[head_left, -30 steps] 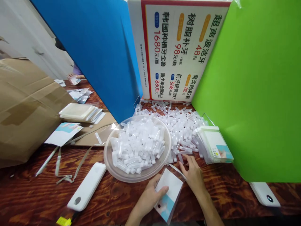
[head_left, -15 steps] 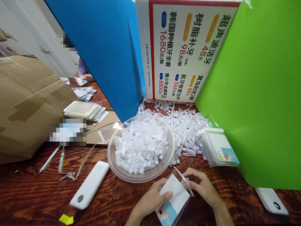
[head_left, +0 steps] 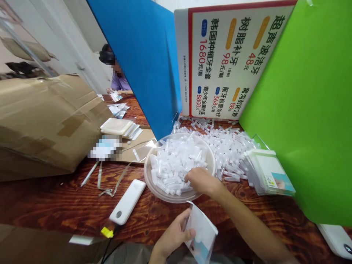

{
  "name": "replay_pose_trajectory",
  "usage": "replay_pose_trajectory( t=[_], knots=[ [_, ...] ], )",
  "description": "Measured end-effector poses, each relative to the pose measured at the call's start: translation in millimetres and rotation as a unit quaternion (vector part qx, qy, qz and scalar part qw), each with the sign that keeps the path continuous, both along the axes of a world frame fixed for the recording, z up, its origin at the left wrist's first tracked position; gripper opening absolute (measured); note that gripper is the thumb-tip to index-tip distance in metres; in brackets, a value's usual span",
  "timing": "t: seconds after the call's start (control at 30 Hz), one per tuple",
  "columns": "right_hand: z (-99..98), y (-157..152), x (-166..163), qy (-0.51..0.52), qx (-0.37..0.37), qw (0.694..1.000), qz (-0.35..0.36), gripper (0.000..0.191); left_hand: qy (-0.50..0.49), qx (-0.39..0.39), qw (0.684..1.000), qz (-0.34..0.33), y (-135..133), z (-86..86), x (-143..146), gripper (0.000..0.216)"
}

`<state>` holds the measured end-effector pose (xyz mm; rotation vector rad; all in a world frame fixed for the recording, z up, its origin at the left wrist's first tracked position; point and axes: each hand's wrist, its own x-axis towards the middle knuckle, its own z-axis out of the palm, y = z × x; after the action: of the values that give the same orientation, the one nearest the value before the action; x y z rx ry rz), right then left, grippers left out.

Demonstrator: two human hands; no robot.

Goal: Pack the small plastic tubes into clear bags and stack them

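Observation:
My left hand grips a clear plastic bag near the front edge of the table, its thumb across the front. Inside the bag is a white and light-blue card, and the bag's top edge points up toward the bowl. My right hand reaches over the near right rim of a round translucent bowl. Its curled fingers touch the small white plastic tubes heaped in there. The fingertips are partly hidden, so I cannot make out what they pinch.
More tubes lie piled behind the bowl. A stack of bagged cards leans at right by a green panel. Blue panel, carton and white power bank are left. Another person sits beyond.
My right hand has left the bag's opening and moved up and left into the bowl of tubes. My left hand still holds the bag, now more tilted. The view has shifted left.

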<state>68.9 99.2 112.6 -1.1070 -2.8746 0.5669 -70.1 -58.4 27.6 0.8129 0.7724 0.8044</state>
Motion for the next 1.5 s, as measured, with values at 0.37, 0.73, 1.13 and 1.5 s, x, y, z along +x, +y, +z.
replay_pose_trajectory(
  t=[0.37,0.73,1.13,1.5],
  knots=[
    [15.5,-14,45,0.336,-0.139,0.931,-0.034,0.024,-0.001,-0.016,0.995,0.095,-13,-0.8,-11,0.075],
    [-13.0,-90,142,0.428,-0.292,0.851,-0.086,0.033,0.036,-0.001,0.997,-0.074,23,14.4,30,0.073],
    [-71.1,-114,164,0.602,-0.342,0.647,-0.32,0.064,0.116,0.065,0.983,-0.131,35,32.2,69,0.062],
    [-72.7,-126,165,0.581,-0.111,0.724,-0.355,0.062,0.203,0.124,0.969,-0.068,47,29.0,90,0.05]
  ],
)
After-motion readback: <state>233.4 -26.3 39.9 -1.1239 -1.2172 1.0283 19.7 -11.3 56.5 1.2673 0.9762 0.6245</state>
